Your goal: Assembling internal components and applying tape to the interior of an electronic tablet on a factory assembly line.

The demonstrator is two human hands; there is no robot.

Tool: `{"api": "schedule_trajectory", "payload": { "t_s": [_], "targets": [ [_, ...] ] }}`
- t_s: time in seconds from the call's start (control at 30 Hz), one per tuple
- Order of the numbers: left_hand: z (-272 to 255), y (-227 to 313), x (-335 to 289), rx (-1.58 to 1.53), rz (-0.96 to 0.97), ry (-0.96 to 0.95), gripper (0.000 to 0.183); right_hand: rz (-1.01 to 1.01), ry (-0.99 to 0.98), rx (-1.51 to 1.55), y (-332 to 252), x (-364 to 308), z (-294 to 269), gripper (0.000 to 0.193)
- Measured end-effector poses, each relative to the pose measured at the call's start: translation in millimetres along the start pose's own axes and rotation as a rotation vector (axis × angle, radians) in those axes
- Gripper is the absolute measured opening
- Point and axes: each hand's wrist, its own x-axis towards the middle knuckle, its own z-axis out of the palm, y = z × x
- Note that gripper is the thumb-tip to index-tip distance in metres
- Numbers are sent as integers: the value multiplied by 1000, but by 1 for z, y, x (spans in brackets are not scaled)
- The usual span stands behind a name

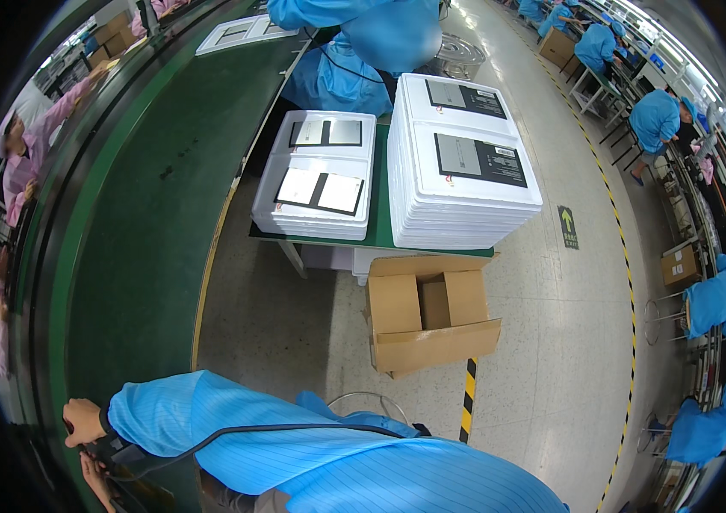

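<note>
At the lower left, my right hand (83, 421) reaches across the green conveyor belt (136, 282) in a blue striped sleeve, a black band round its wrist. Its fingers are curled closed; what they hold, if anything, is hidden. Just below it, my left hand (96, 480) shows only in part near the picture's dark rim. Its fingers look bent against a dark, shiny piece (132, 462) whose kind I cannot make out. A black cable (295, 427) runs from near the right wrist along my sleeve.
Ahead, a green table (382, 171) bears a short stack of white trays (316, 224) and a taller stack (466, 218), both topped with flat silver-and-black packs. An open cardboard box (436, 346) stands on the floor before it. A co-worker in blue (337, 73) is beyond; others sit along the right.
</note>
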Motion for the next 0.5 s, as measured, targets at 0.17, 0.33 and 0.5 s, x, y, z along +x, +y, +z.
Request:
{"api": "schedule_trajectory", "payload": {
  "t_s": [0.17,0.33,0.5],
  "targets": [
    [55,38,-5,108,-17,-106,39,-39,91,-88,30,12,-12,22],
    [-1,6,-7,146,-3,-66,35,204,-142,172,-12,-3,-12,22],
    [5,1,1,38,47,-76,32,20,-20,-99,13,2,3,24]
  ]
}}
